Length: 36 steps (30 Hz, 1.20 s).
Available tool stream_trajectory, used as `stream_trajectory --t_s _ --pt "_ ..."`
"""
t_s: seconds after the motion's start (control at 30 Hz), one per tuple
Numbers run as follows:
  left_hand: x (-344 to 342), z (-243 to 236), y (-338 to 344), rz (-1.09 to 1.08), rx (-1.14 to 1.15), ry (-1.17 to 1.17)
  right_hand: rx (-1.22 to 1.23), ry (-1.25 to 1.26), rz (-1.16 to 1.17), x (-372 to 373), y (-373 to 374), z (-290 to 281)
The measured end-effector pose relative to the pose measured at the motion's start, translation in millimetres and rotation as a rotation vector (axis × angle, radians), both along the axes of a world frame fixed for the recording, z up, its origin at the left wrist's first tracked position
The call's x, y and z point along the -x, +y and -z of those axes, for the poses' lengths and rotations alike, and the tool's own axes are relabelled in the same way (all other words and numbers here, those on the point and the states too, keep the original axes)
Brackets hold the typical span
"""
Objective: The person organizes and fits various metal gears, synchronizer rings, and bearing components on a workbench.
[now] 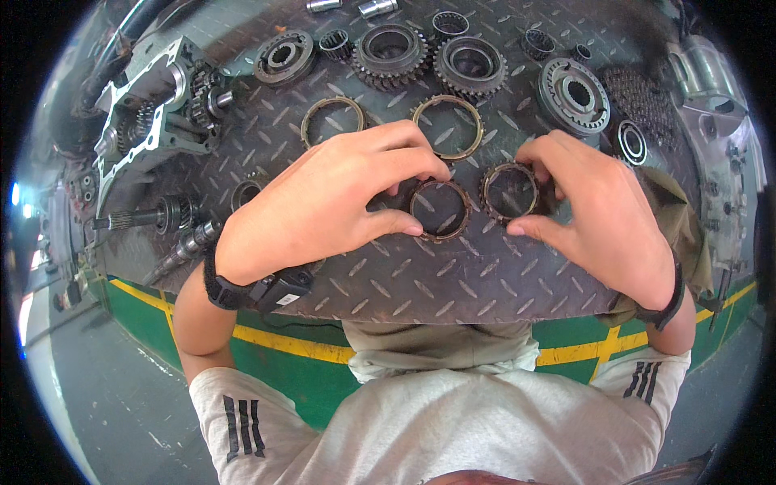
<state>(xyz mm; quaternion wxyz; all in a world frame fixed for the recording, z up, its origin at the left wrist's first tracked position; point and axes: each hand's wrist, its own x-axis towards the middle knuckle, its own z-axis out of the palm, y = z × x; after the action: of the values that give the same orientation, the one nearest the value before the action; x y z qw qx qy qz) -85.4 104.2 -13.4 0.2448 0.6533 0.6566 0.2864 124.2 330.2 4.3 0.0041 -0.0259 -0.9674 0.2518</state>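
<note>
Grey shirt [436, 420] lowest in view, below both hands. Left hand [323, 206] pinches toothed brass ring [439, 210] between thumb and fingers on diamond-plate worktop [420, 283]. Right hand [602, 214] grips second toothed ring [509, 192], just beside first. Two larger brass rings [447, 126] lie beyond fingertips; steel gears [392, 52] farther out.

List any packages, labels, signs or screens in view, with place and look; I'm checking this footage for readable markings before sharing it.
Small white rectangular label: on the black box-shaped device strapped to the left wrist, print too small to read.
No packages, signs or screens show on the dark checker-plate metal table.
The left hand and the right hand each touch a toothed brass ring; neither ring shows a label.
</note>
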Motion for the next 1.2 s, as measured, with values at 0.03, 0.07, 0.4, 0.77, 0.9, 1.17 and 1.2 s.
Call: stream_trajectory --t_s 0.03,0.07,0.4,0.77,0.9,1.17,1.2 --pt "0.2 0.1 -0.5 -0.013 -0.003 -0.009 -0.008 0.014 0.004 1.1 0.5 0.3" --pt "1.5 -0.6 -0.2 -0.015 0.002 -0.011 -0.003 0.012 0.003 1.8 1.0 0.5" --pt "13.6 -9.8 1.3 -0.189 -0.07 0.205 -0.125 0.03 -0.02 -6.8 10.1 -7.7" --pt "29.8 -34.7 -23.0 -0.246 0.148 0.49 -0.046 -0.117 0.0 -8.2 16.0 -16.2" --pt "33.6 -33.5 -30.3 -0.299 0.213 0.53 -0.076 -0.01 -0.001 -5.5 9.5 -9.3" --pt "32.4 -28.3 -29.4 -0.301 0.179 0.565 -0.022 -0.018 0.041 -4.2 13.2 -6.3" --pt "32.0 -32.8 -28.8 -0.307 0.229 0.534 0.002 -0.024 0.035 -3.8 15.8 -3.8"
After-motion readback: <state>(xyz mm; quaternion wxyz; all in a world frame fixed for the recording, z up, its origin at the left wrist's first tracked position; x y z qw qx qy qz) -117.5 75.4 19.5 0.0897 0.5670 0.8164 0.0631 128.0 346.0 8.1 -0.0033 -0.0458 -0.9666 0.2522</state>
